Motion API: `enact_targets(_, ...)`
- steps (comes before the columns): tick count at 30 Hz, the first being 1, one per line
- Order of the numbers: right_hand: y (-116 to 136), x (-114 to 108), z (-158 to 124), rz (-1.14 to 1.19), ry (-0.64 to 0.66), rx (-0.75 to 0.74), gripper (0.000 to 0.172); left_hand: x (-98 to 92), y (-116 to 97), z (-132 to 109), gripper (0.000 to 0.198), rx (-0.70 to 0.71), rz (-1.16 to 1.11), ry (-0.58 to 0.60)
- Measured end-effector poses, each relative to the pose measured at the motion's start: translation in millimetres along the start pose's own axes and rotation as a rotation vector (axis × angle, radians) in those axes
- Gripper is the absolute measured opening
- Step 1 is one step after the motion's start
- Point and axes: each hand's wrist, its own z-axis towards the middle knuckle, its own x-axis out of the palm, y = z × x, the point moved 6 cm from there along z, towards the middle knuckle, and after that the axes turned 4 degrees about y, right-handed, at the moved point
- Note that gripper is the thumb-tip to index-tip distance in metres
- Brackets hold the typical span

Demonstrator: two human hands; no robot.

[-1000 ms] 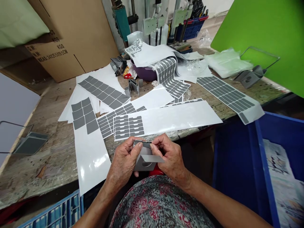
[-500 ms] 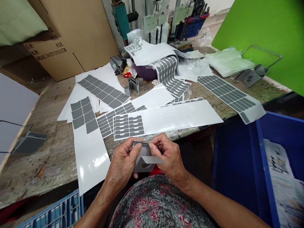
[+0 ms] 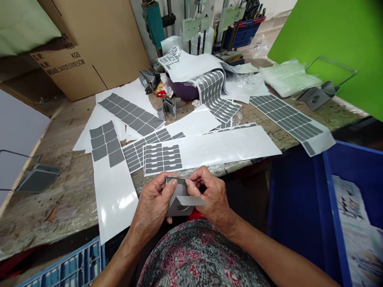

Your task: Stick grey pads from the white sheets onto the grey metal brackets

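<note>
Both hands hold a bent grey metal bracket [image 3: 183, 200] with a round hole, just in front of the table's edge. My left hand [image 3: 156, 196] grips its left side, thumb on the front face near the top. At the upper right corner, my right hand [image 3: 211, 195] pinches the top edge between thumb and fingers. A dark grey strip lies along that top edge; whether it is a pad is hard to tell. Right behind the hands lies a white backing sheet [image 3: 227, 145] with grey die-cut stickers at its left end.
Another sheet of grey stickers [image 3: 116, 195] hangs over the table's front edge at left. Similar brackets [image 3: 317, 95] stand at right and at far left [image 3: 38, 177]. A blue crate [image 3: 335, 223] is at lower right, a cardboard box [image 3: 98, 48] behind.
Almost nothing differs. Both hands and the bracket have shifted very slightly left, and my right thumb has slid a little along the top edge.
</note>
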Motion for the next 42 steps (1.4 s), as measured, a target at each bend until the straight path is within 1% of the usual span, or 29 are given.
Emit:
enact_targets(9, 2, 2, 1, -0.001, 0.005, -0.032, 0.014, -2.6, -2, -1, 0.035, -0.004, 0.040, -0.005)
enact_targets(14, -3, 1, 1, -0.030, 0.003, 0.009, 0.011, -4.2, -1, 1, 0.035, 0.011, 0.024, 0.002)
enact_targets(17, -6, 1, 1, -0.031, 0.020, 0.029, 0.015, -4.9, -2, 2, 0.035, 0.006, -0.004, 0.020)
enact_targets(24, 1, -2, 1, -0.054, 0.098, -0.026, 0.005, -4.5, 2, 4, 0.038, -0.050, -0.141, 0.106)
enact_targets(26, -5, -6, -3, -0.021, 0.104, 0.018, 0.008, -5.7, 6, 6, 0.038, -0.078, -0.185, 0.102)
enact_targets(30, -29, -15, -13, 0.113, 0.117, 0.232, 0.010, -6.4, 15, 7, 0.035, -0.136, -0.252, 0.096)
enact_targets(32, -35, -17, -17, 0.155, 0.132, 0.286, 0.012, -4.9, 17, 8, 0.035, -0.150, -0.272, 0.111)
enact_targets(34, -35, -18, -19, 0.175, 0.147, 0.303, 0.013, -2.9, 19, 9, 0.037, -0.150, -0.280, 0.125)
enact_targets(37, -26, -18, -17, 0.124, 0.182, 0.239, 0.013, 0.1, 21, 10, 0.040, -0.142, -0.265, 0.143)
enact_targets(42, -9, -16, -9, -0.107, 0.274, 0.012, 0.011, 6.1, 23, 9, 0.041, -0.130, -0.193, 0.189)
